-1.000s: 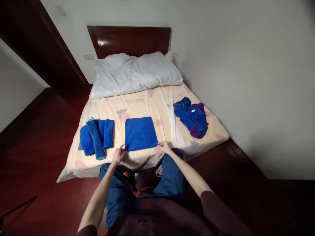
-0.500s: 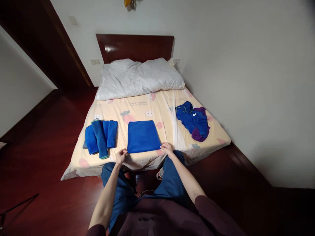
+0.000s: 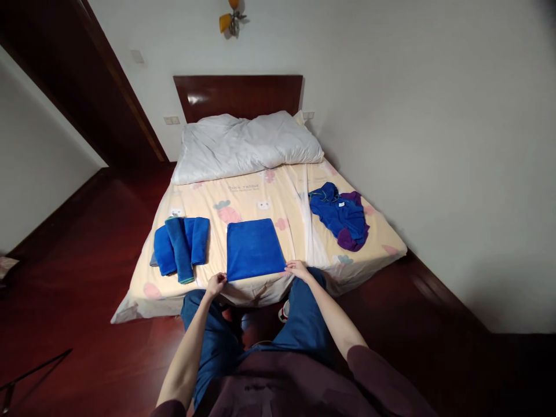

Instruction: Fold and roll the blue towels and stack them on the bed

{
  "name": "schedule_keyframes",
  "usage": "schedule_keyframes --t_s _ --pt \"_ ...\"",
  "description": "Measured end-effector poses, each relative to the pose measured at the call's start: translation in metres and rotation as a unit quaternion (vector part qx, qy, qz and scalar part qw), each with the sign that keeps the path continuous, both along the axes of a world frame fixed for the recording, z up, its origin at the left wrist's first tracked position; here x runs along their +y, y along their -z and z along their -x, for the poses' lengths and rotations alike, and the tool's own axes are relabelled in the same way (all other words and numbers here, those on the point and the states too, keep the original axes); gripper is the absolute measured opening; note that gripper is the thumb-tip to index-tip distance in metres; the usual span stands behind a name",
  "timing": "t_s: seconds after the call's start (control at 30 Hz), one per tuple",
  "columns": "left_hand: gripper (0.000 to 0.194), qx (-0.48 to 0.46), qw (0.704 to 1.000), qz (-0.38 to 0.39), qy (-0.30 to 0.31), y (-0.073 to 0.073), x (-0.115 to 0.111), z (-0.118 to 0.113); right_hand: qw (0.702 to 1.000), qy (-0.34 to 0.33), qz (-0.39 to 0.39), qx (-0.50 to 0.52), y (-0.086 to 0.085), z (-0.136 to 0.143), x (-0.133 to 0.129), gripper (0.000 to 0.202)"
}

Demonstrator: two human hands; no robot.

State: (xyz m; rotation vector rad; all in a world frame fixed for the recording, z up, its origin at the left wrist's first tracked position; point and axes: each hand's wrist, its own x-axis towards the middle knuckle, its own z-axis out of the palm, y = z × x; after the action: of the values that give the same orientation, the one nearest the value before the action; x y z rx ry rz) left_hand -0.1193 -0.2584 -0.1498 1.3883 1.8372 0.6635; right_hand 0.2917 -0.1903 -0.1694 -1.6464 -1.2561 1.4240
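Observation:
A blue cloth (image 3: 255,249), folded into a flat rectangle, lies at the front edge of the bed. My left hand (image 3: 216,284) pinches its near left corner. At the near right corner, the fingers of my right hand (image 3: 298,270) are closed on the cloth. Left of it sit several rolled blue towels (image 3: 164,249), with a green-edged rolled towel (image 3: 180,252) lying across them. A crumpled heap of blue and purple cloth (image 3: 341,214) rests on the right side of the bed.
The bed (image 3: 243,200) has a pale printed sheet. A white quilt (image 3: 247,145) lies folded by the dark wooden headboard (image 3: 238,95). A wall (image 3: 412,145) runs along the right, and a wall lamp (image 3: 231,22) hangs above. Dark red floor (image 3: 87,260) shows at left.
The view has tilted up slightly, showing more of the wall lamp. Both hands stay at the near corners of the blue cloth, which lies flat as before.

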Motion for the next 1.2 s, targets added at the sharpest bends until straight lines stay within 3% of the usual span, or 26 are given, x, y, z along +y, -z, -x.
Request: schedule_keyframes --t_s 0.13,0.33,0.5,0.63,0.8,0.9,1.0,1.1,1.2 --pt "0.025 -0.016 0.999 0.043 -0.004 -0.004 0.012 0.002 1.0 -0.013 0.021 -0.009 -0.006 -0.001 0.004 0.017" --pt "0.044 -0.058 0.996 0.066 -0.016 -0.01 0.044 0.006 0.998 -0.025 0.041 -0.027 -0.016 0.004 0.028 0.021" --pt "0.045 -0.079 0.993 0.062 -0.054 -0.007 0.091 0.008 0.999 -0.028 0.023 -0.035 -0.02 0.018 0.066 0.031" --pt "0.037 -0.075 0.99 0.054 -0.103 -0.001 0.146 0.011 0.998 -0.032 -0.008 -0.044 -0.017 0.034 0.114 0.042" --pt "0.032 -0.064 0.985 0.029 -0.158 0.006 0.229 0.017 0.995 -0.023 -0.041 -0.087 -0.003 0.06 0.197 0.048" --pt "0.036 -0.048 0.982 0.013 -0.181 0.017 0.267 0.02 0.992 -0.014 -0.056 -0.116 0.011 0.071 0.242 0.045" --pt "0.039 -0.017 0.98 -0.008 -0.199 0.035 0.282 0.018 0.984 0.014 -0.105 -0.144 0.029 0.076 0.267 0.042" --pt "0.044 0.024 0.98 -0.046 -0.193 0.052 0.28 0.013 0.974 0.045 -0.162 -0.15 0.046 0.073 0.274 0.046" --pt "0.047 0.07 0.978 -0.104 -0.166 0.06 0.276 0.011 0.978 0.034 -0.171 -0.11 0.056 0.067 0.276 0.05"
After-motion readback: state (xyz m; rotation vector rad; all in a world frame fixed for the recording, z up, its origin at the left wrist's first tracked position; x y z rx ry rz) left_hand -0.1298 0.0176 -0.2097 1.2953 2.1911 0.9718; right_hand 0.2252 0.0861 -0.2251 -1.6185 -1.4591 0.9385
